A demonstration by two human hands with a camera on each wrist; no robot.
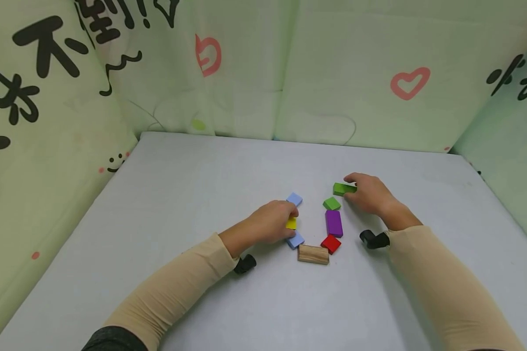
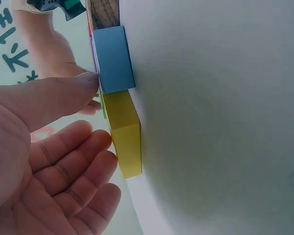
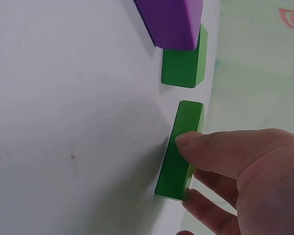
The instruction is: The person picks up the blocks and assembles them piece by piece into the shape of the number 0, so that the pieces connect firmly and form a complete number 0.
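Observation:
My right hand (image 1: pixel 369 196) pinches a long green block (image 1: pixel 343 189), the thumb lying across it in the right wrist view. A small green block (image 1: pixel 331 204) sits just apart from its near end, followed by a purple block (image 1: pixel 334 224), a red block (image 1: pixel 331 243) and a wooden block (image 1: pixel 314 254). My left hand (image 1: pixel 272 222) is at the other side, beside a yellow block (image 2: pixel 126 134). Its thumb tip touches the edge of a blue block (image 2: pixel 114 59); the other fingers are loosely bent against the yellow one. Another blue block (image 1: pixel 294 198) lies past the left hand, partly covered.
The blocks form a U shape on the white table (image 1: pixel 228 170), open toward the back. A pale green printed curtain (image 1: pixel 334 73) rises behind the table and along both sides. A black wrist camera (image 1: pixel 244 264) hangs under the left wrist, another (image 1: pixel 373 240) under the right.

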